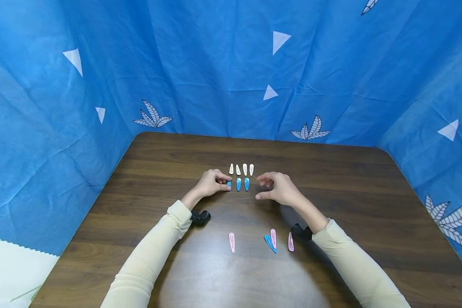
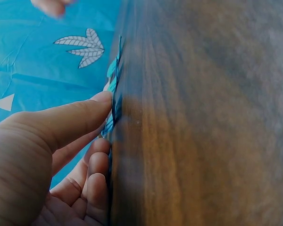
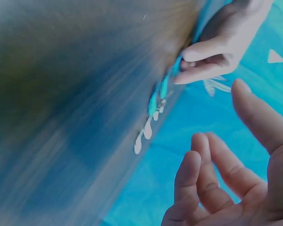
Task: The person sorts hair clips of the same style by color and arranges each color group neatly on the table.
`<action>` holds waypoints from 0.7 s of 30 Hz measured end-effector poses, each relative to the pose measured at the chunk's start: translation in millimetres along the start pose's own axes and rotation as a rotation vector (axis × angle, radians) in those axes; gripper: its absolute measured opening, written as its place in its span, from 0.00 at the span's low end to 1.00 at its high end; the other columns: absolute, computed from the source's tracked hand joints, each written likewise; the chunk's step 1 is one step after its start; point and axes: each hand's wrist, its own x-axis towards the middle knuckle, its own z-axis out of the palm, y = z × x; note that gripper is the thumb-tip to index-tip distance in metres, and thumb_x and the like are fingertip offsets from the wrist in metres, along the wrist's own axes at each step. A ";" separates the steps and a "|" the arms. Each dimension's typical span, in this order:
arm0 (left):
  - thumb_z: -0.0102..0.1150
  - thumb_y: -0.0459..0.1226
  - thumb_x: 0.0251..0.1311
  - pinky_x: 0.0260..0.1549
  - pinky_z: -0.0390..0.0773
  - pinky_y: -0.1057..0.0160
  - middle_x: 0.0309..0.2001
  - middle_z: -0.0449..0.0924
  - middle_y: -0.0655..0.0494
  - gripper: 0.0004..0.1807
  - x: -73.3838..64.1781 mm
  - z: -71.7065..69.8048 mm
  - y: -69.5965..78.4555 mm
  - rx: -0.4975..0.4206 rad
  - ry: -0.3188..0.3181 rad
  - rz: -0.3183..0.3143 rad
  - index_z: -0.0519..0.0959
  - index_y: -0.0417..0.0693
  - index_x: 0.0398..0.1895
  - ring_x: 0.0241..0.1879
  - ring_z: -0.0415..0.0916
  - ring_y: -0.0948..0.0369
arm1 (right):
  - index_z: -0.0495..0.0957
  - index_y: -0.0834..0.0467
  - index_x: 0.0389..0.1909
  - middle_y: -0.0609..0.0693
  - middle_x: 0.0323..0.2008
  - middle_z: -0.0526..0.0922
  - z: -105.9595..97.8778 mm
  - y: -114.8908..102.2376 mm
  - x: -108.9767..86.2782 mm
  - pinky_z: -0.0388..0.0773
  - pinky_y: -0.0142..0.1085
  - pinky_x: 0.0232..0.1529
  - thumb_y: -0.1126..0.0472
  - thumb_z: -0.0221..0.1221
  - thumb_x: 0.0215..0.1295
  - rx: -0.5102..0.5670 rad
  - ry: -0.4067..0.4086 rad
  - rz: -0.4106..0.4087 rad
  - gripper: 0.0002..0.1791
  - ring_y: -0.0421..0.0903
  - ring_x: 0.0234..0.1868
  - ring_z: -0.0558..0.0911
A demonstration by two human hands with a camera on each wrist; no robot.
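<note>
My left hand (image 1: 211, 183) pinches a blue snap hair clip (image 1: 229, 184) between thumb and fingers, low at the table at the left end of a short blue row. Two more blue hair clips (image 1: 238, 184) lie just right of it, side by side. Behind them stretches a row of several white hair clips (image 1: 244, 169). To the right of the rows, my right hand (image 1: 279, 188) hovers with thumb and fingers apart and nothing between them. In the right wrist view the left hand (image 3: 217, 59) shows at the blue row's far end.
Nearer on the brown wooden table (image 1: 200, 273) lie a lone pink hair clip (image 1: 232, 242), a blue hair clip (image 1: 270, 243) against a second pink clip (image 1: 273, 238), and another pink clip (image 1: 291, 242) close to the right wrist. A blue curtain (image 1: 223, 64) surrounds the table's back and sides.
</note>
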 end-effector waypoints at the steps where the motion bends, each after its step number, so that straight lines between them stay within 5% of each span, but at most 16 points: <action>1: 0.74 0.36 0.50 0.34 0.71 0.69 0.33 0.79 0.52 0.17 0.0 -0.6 0.3 0.001 0.001 -0.001 0.87 0.43 0.45 0.33 0.73 0.63 | 0.80 0.63 0.51 0.56 0.42 0.83 -2.1 0.3 -7.3 0.77 0.48 0.46 0.58 0.74 0.50 0.018 -0.002 -0.023 0.27 0.53 0.42 0.79; 12: 0.74 0.36 0.50 0.34 0.72 0.69 0.33 0.79 0.52 0.17 -0.7 -1.9 -1.1 0.014 0.005 -0.011 0.87 0.43 0.45 0.33 0.73 0.64 | 0.81 0.56 0.52 0.47 0.48 0.83 2.2 10.2 -81.9 0.74 0.50 0.50 0.54 0.76 0.45 0.024 -0.144 -0.195 0.30 0.46 0.50 0.75; 21: 0.74 0.36 0.49 0.33 0.71 0.69 0.32 0.80 0.51 0.17 1.6 2.0 -0.9 0.012 0.014 0.003 0.87 0.43 0.44 0.31 0.73 0.65 | 0.81 0.47 0.51 0.38 0.47 0.80 15.0 18.1 -106.9 0.66 0.47 0.51 0.53 0.78 0.39 -0.044 -0.190 -0.251 0.32 0.38 0.49 0.70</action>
